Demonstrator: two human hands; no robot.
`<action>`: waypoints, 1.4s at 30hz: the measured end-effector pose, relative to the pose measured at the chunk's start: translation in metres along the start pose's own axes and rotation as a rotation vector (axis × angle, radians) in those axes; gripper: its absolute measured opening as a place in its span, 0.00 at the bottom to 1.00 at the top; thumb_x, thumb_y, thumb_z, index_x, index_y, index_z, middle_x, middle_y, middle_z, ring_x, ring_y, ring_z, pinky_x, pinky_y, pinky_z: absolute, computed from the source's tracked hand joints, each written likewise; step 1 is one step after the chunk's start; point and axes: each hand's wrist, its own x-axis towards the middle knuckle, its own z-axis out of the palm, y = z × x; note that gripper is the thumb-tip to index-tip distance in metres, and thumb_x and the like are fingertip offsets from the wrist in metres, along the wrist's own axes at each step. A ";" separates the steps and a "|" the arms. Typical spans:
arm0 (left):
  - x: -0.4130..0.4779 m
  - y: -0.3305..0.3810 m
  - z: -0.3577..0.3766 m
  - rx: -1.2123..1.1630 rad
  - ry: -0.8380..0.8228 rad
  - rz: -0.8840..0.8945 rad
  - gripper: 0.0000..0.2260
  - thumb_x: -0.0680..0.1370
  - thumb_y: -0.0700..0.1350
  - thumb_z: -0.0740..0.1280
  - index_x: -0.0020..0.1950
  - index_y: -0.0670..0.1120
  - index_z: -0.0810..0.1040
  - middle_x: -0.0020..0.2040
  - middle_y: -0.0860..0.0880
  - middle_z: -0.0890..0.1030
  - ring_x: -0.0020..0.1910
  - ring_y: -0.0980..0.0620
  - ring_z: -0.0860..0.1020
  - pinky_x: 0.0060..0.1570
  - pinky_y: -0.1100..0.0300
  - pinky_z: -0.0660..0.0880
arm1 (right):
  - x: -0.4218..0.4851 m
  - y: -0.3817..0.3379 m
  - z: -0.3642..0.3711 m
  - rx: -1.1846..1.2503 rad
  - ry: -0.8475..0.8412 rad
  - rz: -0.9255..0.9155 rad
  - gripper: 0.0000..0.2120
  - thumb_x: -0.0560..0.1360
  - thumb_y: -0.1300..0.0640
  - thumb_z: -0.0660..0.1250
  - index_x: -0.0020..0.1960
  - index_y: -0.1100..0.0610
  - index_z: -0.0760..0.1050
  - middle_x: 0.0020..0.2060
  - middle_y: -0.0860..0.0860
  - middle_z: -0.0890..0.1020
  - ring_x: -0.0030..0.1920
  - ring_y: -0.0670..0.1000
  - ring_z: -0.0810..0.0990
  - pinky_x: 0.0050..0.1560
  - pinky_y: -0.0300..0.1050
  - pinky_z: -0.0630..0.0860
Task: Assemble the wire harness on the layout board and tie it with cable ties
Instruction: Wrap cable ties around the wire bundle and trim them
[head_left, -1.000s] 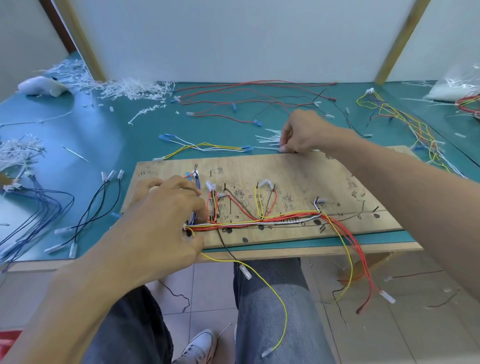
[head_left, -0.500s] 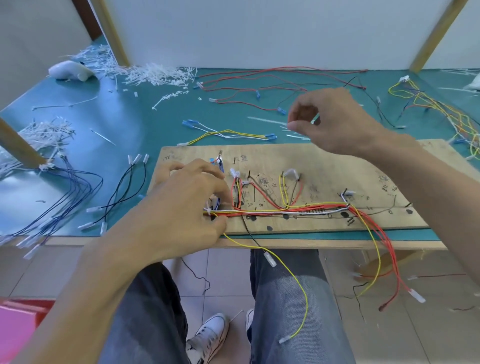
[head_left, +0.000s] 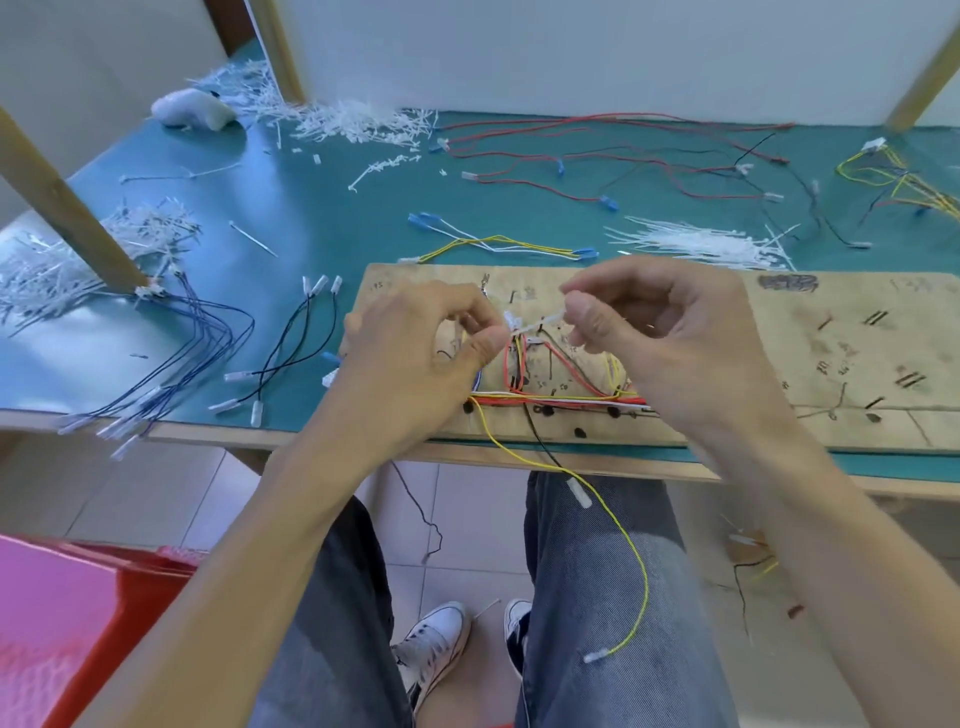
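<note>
A wooden layout board (head_left: 841, 358) lies at the near edge of the green table. A bundle of red, yellow, white and black wires (head_left: 561, 399) runs along its front, with a yellow wire (head_left: 631, 535) hanging off toward my lap. Both hands hover over the board's left part. My right hand (head_left: 670, 332) pinches one end of a thin white cable tie (head_left: 535, 325). My left hand (head_left: 421, 353) pinches the tie's other end between thumb and forefinger. The right hand hides the wires behind it.
A heap of loose white cable ties (head_left: 701, 241) lies just behind the board. Red and black wires (head_left: 597, 156) sprawl at the back, blue and black wires (head_left: 208, 353) at the left. Cut tie scraps (head_left: 358, 122) pile at the back left. A wooden post (head_left: 67, 208) stands left.
My right hand came from the tie heap behind the board down to the left part with a tie. My left hand lifted off the wire bundle and took the tie's other end.
</note>
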 end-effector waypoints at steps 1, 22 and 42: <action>0.001 -0.001 0.002 0.029 -0.025 -0.013 0.08 0.80 0.51 0.74 0.42 0.60 0.79 0.44 0.63 0.79 0.54 0.61 0.74 0.62 0.47 0.73 | -0.003 0.004 0.005 -0.009 0.098 -0.008 0.05 0.79 0.61 0.75 0.49 0.51 0.85 0.38 0.50 0.87 0.39 0.52 0.86 0.45 0.53 0.83; 0.018 -0.001 0.001 0.338 -0.222 -0.055 0.13 0.73 0.55 0.79 0.34 0.65 0.77 0.52 0.57 0.81 0.64 0.57 0.68 0.67 0.47 0.65 | -0.020 0.028 0.025 -0.549 0.335 -0.107 0.09 0.75 0.59 0.71 0.52 0.49 0.76 0.36 0.43 0.80 0.38 0.45 0.77 0.53 0.64 0.77; 0.023 0.002 0.009 0.403 -0.246 -0.097 0.04 0.75 0.51 0.79 0.42 0.57 0.86 0.47 0.56 0.78 0.60 0.55 0.62 0.55 0.50 0.60 | -0.027 0.031 0.025 -0.509 0.428 -0.040 0.08 0.75 0.60 0.69 0.51 0.49 0.79 0.35 0.44 0.79 0.40 0.50 0.78 0.54 0.65 0.76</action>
